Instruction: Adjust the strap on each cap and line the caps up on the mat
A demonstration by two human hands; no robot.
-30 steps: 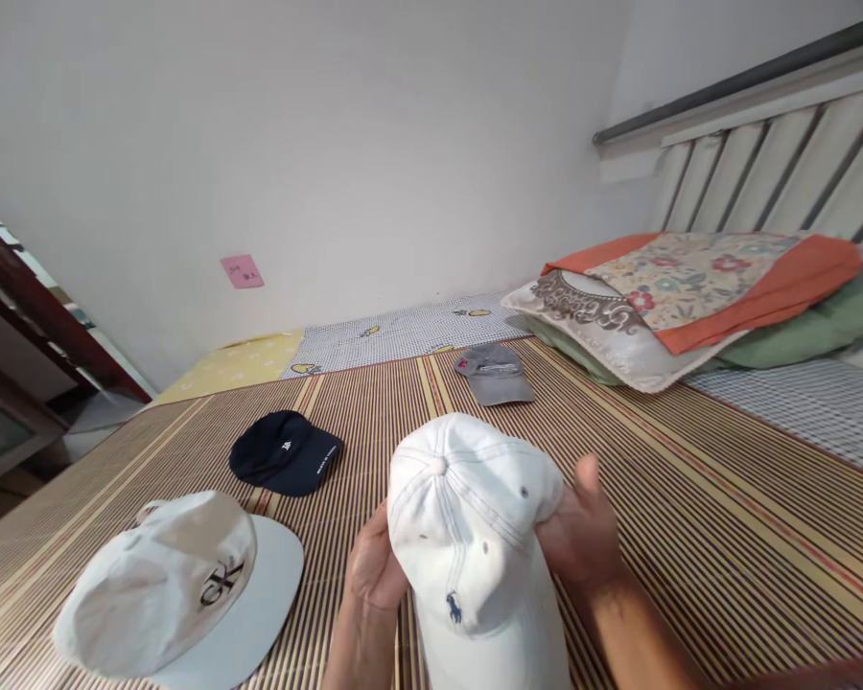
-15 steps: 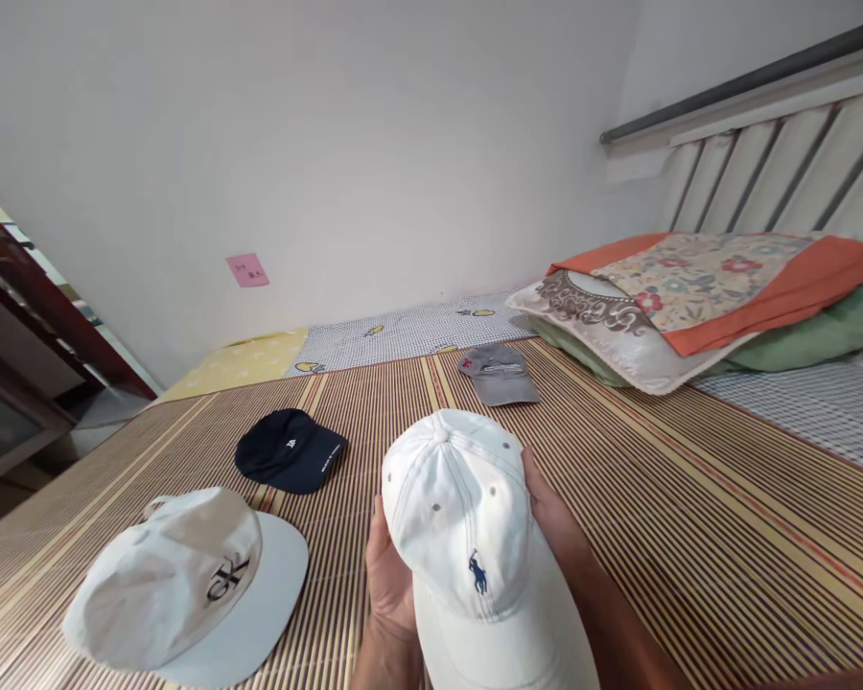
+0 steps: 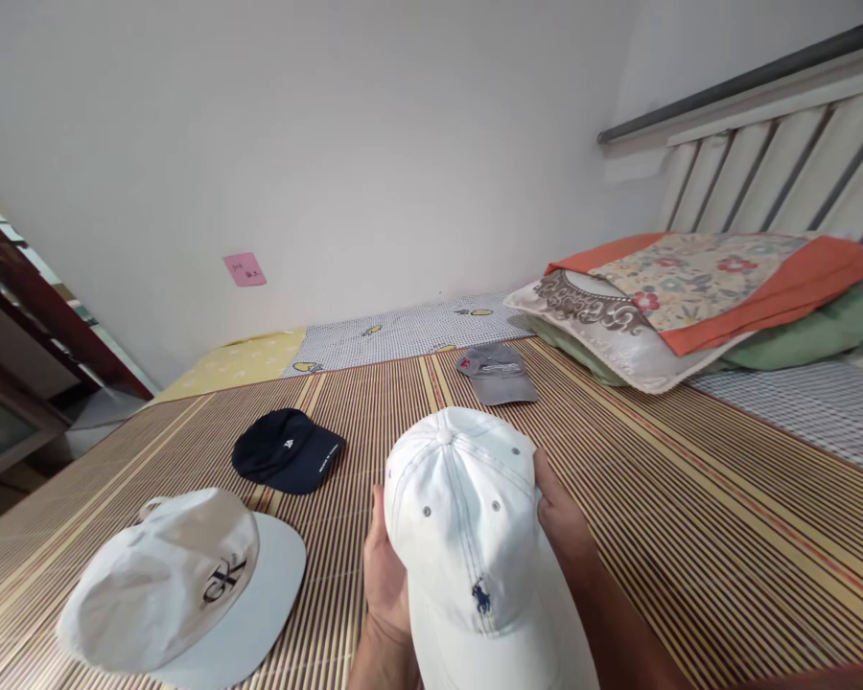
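Between my two hands is a white baseball cap [image 3: 467,517] with a small dark blue polo-rider emblem, its brim pointing toward me. My left hand [image 3: 386,580] grips its left side, and my right hand [image 3: 561,513] grips the right side; most fingers are hidden behind or under the cap. To the left, a white and beige cap [image 3: 165,580] with a black CK mark lies on the striped mat [image 3: 654,537]. Behind it is a navy cap [image 3: 288,450] with white lettering. Farther back sits a grey cap [image 3: 499,372] with a small red mark.
Pillows [image 3: 604,326] lie at the back right, with an orange floral cloth [image 3: 719,278] over them. A radiator [image 3: 783,172] and a dark pipe [image 3: 748,81] run along the right wall. A pink note [image 3: 244,269] is stuck to the white wall.
The held white cap has tipped slightly, its front and emblem now a little lower in view. Both hands keep hold of it; the other caps lie where they were.
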